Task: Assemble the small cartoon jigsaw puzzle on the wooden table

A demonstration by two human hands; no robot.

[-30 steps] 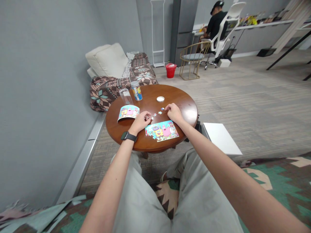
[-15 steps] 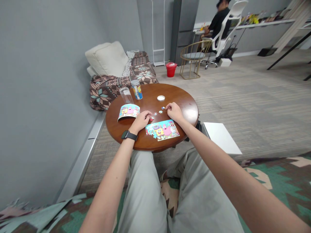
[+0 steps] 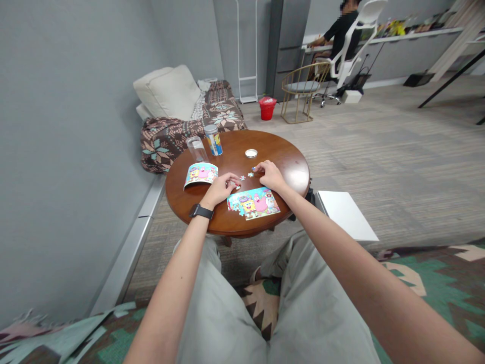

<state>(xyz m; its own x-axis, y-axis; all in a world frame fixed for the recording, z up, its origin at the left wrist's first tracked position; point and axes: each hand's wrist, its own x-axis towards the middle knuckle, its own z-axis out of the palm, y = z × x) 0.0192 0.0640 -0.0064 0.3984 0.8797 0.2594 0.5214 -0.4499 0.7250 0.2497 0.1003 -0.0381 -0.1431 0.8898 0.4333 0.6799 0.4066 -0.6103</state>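
A colourful cartoon jigsaw puzzle (image 3: 253, 202) lies assembled near the front edge of the round brown table (image 3: 295, 174). Loose puzzle pieces (image 3: 246, 176) lie just beyond it. My left hand (image 3: 220, 188), a dark watch on its wrist, rests curled on the table with its fingertips pinched on a small piece at the puzzle's upper left. My right hand (image 3: 270, 175) rests behind the puzzle, fingers bent, its fingertips on a small blue piece (image 3: 254, 169). A curled picture sheet (image 3: 200, 174) with the same cartoon lies to the left.
A clear cup (image 3: 196, 148), a printed can (image 3: 213, 139) and a white lid (image 3: 250, 152) stand at the table's back. A white box (image 3: 346, 215) sits on the floor at right. Behind are a blanket-covered couch (image 3: 182, 121), a red bucket (image 3: 267, 108), a gold chair (image 3: 302, 91) and a seated person (image 3: 339, 33).
My right hand's fingertips have come onto the small blue piece. My left hand has shifted slightly at the puzzle's corner. The view has barely moved.
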